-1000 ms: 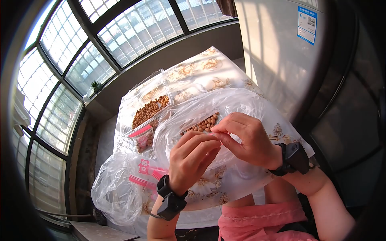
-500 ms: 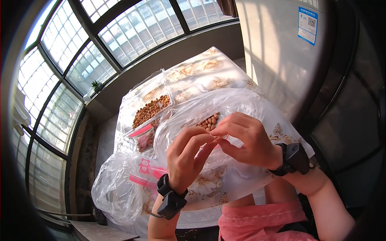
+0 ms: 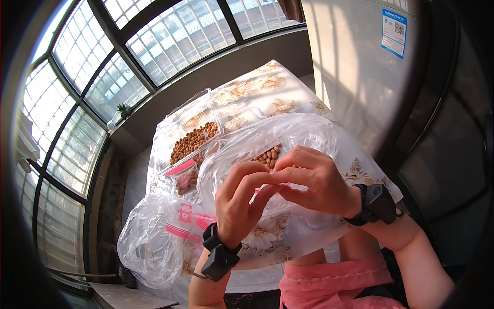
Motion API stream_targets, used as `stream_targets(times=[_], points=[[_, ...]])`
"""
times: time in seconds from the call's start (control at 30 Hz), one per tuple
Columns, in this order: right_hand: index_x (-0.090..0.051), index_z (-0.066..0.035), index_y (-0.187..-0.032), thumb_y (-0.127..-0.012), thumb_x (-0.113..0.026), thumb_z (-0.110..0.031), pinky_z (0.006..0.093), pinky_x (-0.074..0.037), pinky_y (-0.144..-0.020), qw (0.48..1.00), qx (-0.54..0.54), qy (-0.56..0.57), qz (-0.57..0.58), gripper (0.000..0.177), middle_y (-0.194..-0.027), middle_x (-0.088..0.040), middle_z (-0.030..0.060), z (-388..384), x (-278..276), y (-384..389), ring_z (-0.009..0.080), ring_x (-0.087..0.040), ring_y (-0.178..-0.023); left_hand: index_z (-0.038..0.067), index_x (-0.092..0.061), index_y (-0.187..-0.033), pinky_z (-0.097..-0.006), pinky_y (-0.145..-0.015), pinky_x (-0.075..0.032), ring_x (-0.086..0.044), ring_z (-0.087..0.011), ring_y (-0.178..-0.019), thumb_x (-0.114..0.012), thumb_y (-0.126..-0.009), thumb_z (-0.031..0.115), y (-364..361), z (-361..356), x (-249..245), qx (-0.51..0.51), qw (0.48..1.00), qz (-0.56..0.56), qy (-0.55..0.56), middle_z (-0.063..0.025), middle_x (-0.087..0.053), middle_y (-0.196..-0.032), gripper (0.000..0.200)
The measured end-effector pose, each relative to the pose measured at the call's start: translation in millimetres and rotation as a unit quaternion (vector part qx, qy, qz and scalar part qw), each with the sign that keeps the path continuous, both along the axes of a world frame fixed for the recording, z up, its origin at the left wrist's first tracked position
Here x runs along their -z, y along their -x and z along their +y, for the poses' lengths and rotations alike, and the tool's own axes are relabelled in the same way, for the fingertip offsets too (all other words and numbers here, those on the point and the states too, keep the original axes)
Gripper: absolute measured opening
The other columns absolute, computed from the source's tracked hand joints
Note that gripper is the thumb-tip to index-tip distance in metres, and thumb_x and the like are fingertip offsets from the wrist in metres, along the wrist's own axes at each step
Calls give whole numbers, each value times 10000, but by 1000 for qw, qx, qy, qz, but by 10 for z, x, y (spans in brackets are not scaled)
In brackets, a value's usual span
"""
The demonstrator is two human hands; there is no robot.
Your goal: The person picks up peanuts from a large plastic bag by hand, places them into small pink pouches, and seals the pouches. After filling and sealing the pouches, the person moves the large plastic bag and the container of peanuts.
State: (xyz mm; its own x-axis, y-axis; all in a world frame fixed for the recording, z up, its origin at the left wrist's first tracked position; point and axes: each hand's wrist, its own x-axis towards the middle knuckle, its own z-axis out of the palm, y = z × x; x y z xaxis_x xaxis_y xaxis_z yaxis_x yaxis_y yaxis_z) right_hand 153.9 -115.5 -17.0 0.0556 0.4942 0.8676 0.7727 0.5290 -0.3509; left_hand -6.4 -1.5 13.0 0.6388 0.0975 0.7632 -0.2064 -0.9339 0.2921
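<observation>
Both my left hand and my right hand are closed in a pinch, with fingertips meeting over the table. Between and under the fingers, bits of pink edge show, like the strip on the zip bags nearby; most of this bag is hidden by my hands. Just behind the fingertips lies a pile of brown nuts in a large clear plastic bag. Left of my left hand is a small filled zip bag with a pink top strip.
A clear plastic box holding many nuts stands at the table's back left. At the front left, another clear bag contains pink-topped zip bags. The flowered tablecloth covers the table, beside windows and a pale cabinet.
My fingers have shifted slightly and closed in together, with the right thumb nearer the left one. The pink edge below them shows less than before. Everything else has stayed in place.
</observation>
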Motion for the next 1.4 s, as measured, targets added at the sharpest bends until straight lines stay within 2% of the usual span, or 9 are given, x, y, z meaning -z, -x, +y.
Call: stream_targets(times=[0.2,0.27,0.43,0.63,0.8,0.87,1.27,1.4], points=[[-732,-52,-990,-762,-784,-10,382,-565,-763,1000,11,1,10,238,-967,-679,74,-13,-27,21,271,-682,-877,57,-692,-1060,-363,-740,-570,-702,-288,-896,-811,-818,25,-8,-19,-35,-3,1000,-3,-14,-117,-679,-1032,272],[-728,-47,-979,-766,-778,-13,380,-564,-769,1000,12,2,14,221,-967,-678,75,-11,-30,24,269,-680,-882,34,-680,-1027,-360,-800,-559,-697,-263,-917,-797,-840,21,3,-19,-30,-17,1000,5,2,-128,-685,-1038,221],[-715,-50,-951,-771,-769,-22,381,-528,-835,1000,13,8,-3,191,-994,-662,71,-6,-20,15,255,-650,-913,30,-677,-1035,-358,-801,-558,-695,-268,-919,-787,-850,29,9,-16,-28,-18,1000,5,3,-134,-682,-1048,214],[-713,-54,-949,-789,-758,-41,389,-513,-854,1000,30,7,0,167,-1010,-652,75,-5,-13,20,259,-641,-912,29,-680,-1032,-361,-804,-559,-692,-269,-919,-798,-842,41,3,-18,-35,-9,1000,8,1,-132,-682,-1048,224],[-712,-50,-954,-807,-753,-56,391,-512,-847,999,36,8,16,153,-1001,-650,78,-14,-20,22,267,-640,-901,32,-684,-1025,-361,-802,-559,-692,-267,-920,-804,-831,40,1,-21,-37,-8,1000,5,-4,-129,-686,-1045,229],[-712,-47,-956,-812,-752,-62,391,-512,-845,999,38,10,27,150,-997,-649,80,-19,-20,21,269,-640,-897,46,-680,-1055,-378,-747,-566,-697,-301,-894,-811,-835,60,-4,-16,-41,-4,1000,-3,-18,-126,-683,-1024,256],[-715,-35,-935,-829,-744,-82,396,-526,-831,999,41,27,20,120,-970,-646,88,-13,-11,17,275,-645,-878,51,-682,-1050,-384,-757,-561,-692,-300,-903,-815,-832,68,-7,-24,-21,-2,1000,1,-9,-120,-686,-1023,256],[-733,-38,-960,-818,-786,-65,364,-558,-782,998,46,37,7,154,-985,-670,101,-20,-6,5,273,-674,-906,52,-684,-1048,-382,-759,-561,-692,-298,-906,-816,-830,67,-6,-21,-21,-4,1000,0,-11,-120,-685,-1024,256]])
